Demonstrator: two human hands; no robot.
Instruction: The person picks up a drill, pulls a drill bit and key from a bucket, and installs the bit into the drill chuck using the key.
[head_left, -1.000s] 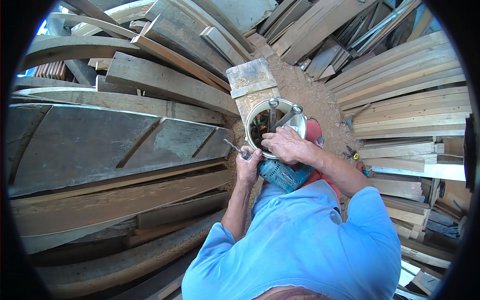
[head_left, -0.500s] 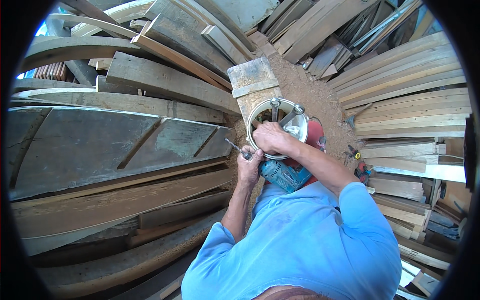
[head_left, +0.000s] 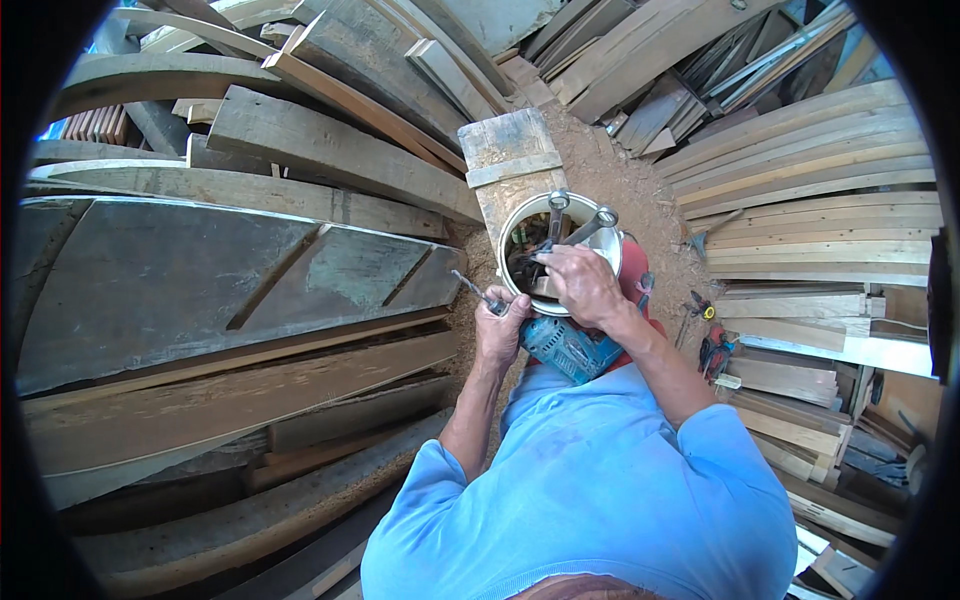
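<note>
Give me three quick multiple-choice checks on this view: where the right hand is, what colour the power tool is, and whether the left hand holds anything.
1. Where is the right hand?
A. over the mouth of the white bucket
B. flat on the long grey plank
C. resting on the dirt

2. What colour is the power tool below the bucket?
A. yellow
B. blue-green
C. white

3. What state is the left hand in?
A. open and empty
B. shut on a thin metal bit
C. out of view

Answers:
1 A, the hand lies across the bucket's rim, among the metal tool handles that stand in it.
2 B, its body shows blue-green between the two wrists.
3 B, the fingers are curled round the bit, which sticks out up and to the left.
</note>
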